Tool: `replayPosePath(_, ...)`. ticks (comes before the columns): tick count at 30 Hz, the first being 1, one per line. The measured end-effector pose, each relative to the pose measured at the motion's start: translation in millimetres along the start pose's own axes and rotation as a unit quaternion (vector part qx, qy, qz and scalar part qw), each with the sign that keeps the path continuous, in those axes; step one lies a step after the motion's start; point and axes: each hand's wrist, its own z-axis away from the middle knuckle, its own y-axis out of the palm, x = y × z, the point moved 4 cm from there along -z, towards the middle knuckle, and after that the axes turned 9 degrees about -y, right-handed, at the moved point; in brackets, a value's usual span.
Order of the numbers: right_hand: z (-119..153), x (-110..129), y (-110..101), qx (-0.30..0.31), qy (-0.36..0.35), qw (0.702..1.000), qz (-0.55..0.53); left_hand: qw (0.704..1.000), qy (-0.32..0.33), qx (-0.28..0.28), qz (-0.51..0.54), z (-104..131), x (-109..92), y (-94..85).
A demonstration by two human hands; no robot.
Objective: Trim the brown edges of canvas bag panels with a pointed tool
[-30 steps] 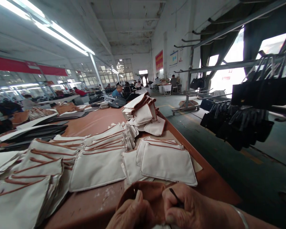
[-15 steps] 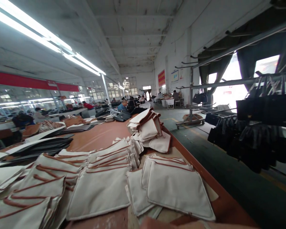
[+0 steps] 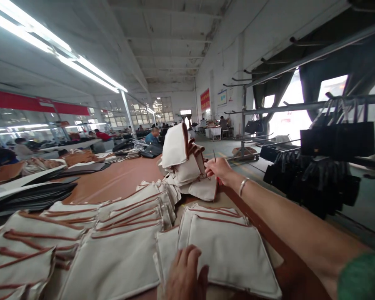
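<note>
My right hand [image 3: 220, 170] reaches out to the far pile, its fingers closed around a thin, dark, stick-like tool [image 3: 214, 156] that points up. Its fingertips are beside the brown-trimmed edges of the piled cream fabric pieces [image 3: 187, 170]. On top of that pile, one cream piece [image 3: 174, 146] stands tilted up. My left hand [image 3: 186, 273] is low in front, fingers slightly bent and thumb apart, over the nearer cream fabric pieces with brown edging [image 3: 231, 250]. Something small and red shows under my right hand; its kind is unclear.
More cream pieces [image 3: 121, 254] lie in overlapping rows to the left on the brown-covered table [image 3: 112, 179]. Dark flat panels [image 3: 34, 200] are stacked farther left. Right of the table edge stands a metal rack [image 3: 243, 121] with black bags [image 3: 337, 139]. A person [image 3: 152, 136] sits beyond the table.
Both hands have come into view, the right one stretched to the far pile. The top cream piece there has risen and tilted up. The view has shifted slightly.
</note>
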Motion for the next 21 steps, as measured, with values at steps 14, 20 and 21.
replayPosePath(14,144,-143,-115,-0.112,0.046,0.993,-0.005,0.974,0.135,0.118,-0.139,-125,-95,137.9)
replayPosePath(20,145,-139,-140,-0.111,0.042,0.993,-0.028,0.959,0.213,0.150,-0.114,-60,-85,93.8)
replayPosePath(21,145,-136,-134,-0.080,0.043,0.995,-0.038,0.958,0.214,0.151,-0.113,-46,-80,83.9)
